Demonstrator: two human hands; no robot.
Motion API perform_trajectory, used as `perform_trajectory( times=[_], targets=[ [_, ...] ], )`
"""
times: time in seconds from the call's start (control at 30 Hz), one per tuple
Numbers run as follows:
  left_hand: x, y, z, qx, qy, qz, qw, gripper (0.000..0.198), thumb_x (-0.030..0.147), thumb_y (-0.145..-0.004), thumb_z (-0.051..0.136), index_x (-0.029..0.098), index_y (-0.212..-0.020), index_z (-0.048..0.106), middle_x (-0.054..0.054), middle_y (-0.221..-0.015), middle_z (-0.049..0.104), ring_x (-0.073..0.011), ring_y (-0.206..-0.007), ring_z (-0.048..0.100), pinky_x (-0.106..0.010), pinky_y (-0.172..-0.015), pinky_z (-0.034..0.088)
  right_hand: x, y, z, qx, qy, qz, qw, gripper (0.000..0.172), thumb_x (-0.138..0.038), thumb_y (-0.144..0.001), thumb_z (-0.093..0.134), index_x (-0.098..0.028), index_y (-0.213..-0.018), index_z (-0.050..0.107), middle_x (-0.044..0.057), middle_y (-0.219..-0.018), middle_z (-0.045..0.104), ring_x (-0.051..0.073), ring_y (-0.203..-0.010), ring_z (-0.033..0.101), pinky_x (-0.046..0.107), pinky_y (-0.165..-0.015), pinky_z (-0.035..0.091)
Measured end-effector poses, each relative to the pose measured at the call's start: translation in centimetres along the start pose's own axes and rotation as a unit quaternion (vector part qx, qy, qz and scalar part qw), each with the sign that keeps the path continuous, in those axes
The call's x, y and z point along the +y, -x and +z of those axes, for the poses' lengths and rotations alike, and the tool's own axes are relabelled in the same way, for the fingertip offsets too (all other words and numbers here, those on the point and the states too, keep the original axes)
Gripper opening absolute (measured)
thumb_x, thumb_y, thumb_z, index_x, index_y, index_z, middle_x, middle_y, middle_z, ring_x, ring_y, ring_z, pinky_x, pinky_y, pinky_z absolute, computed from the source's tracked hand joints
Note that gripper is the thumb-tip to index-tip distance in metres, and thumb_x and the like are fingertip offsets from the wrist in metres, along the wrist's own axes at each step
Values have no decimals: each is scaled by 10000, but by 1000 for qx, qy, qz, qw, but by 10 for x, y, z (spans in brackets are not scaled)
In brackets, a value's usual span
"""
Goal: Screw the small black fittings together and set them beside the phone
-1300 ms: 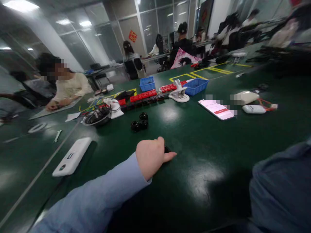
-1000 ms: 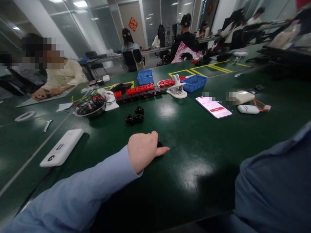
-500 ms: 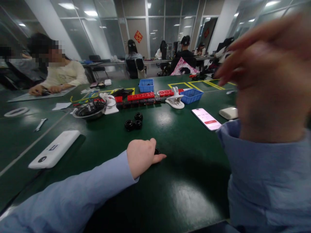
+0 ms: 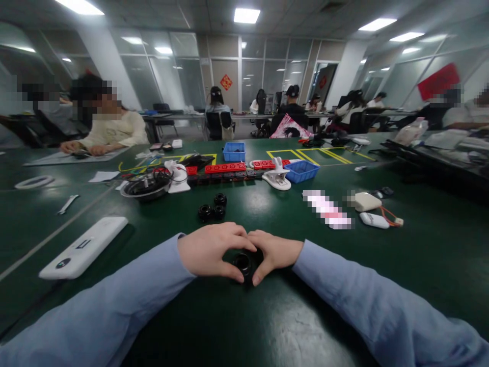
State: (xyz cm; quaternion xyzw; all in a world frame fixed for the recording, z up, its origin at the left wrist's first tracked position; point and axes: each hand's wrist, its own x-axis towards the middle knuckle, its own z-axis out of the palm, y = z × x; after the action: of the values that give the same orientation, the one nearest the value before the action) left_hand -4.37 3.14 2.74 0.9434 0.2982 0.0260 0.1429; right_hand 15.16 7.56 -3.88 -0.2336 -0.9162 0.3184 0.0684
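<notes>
A small black round part [image 4: 242, 261], ring-like with a hollow centre, sits on the green table [image 4: 244, 316] in front of me. My left hand [image 4: 216, 250] curves round it from the left, thumb at the near side and fingers at the far side. From the right, my right hand [image 4: 275, 255] closes on the same part, its thumb near the front edge. The fingertips of both hands meet behind it. Beyond my hands lies a cluster of similar black round parts [image 4: 213, 207].
Left are a white power bank [image 4: 86, 248], a wrench [image 4: 69, 204] and a metal bowl [image 4: 145, 186] with cables. Farther back stand red-and-black strips [image 4: 225, 169], a white clip [image 4: 277, 176] and blue bins [image 4: 301, 171]. A blurred phone [image 4: 327, 210] lies right. A person [image 4: 114, 130] sits left.
My right hand has come down from high on the right to the black round part. My left hand remains at it, with its fingers now spread wider round it. The view has tilted up.
</notes>
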Motion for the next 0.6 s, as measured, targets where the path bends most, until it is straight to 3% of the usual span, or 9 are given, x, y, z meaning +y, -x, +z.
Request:
perform_trajectory(
  times=[0.07,0.2,0.37,0.47,0.6],
  targets=[
    [-6,-1,1,-41,30,30,998,557,339,-655,763,216,-1163,571,-76,-1165,560,-231,-1043,519,-306,-880,424,-2,1,5,2,14,-7,1000,682,-514,-486,792,-166,-1036,587,59,-996,553,227,-917,488,361,-828,385],
    [-6,-5,3,-94,27,24,995,540,210,-672,750,224,-1180,569,-69,-1196,563,-242,-1070,505,-334,-906,410,-1,0,13,3,49,-16,999,609,-506,-528,778,-186,-1020,616,64,-1015,557,230,-914,494,361,-807,382],
    [-3,-9,3,-80,13,9,997,460,191,-695,728,242,-1135,604,-48,-1162,593,-217,-1038,530,-305,-880,417,-2,0,16,0,73,-19,997,556,-462,-575,771,-184,-1036,631,76,-1010,574,255,-942,510,378,-816,387],
    [-4,-9,5,-74,9,7,997,459,217,-686,740,241,-1125,608,-47,-1153,595,-211,-1028,537,-289,-867,419,-2,1,17,8,55,-24,998,599,-456,-562,781,-189,-1072,614,67,-1004,586,248,-939,522,372,-823,397],
    [-1,-9,8,-62,-3,-17,998,438,271,-674,751,225,-1090,623,-49,-1098,611,-204,-1003,553,-268,-836,430,1,0,21,31,26,-27,999,531,-465,-567,775,-201,-1007,640,42,-978,600,223,-925,532,346,-825,403]
  ],
)
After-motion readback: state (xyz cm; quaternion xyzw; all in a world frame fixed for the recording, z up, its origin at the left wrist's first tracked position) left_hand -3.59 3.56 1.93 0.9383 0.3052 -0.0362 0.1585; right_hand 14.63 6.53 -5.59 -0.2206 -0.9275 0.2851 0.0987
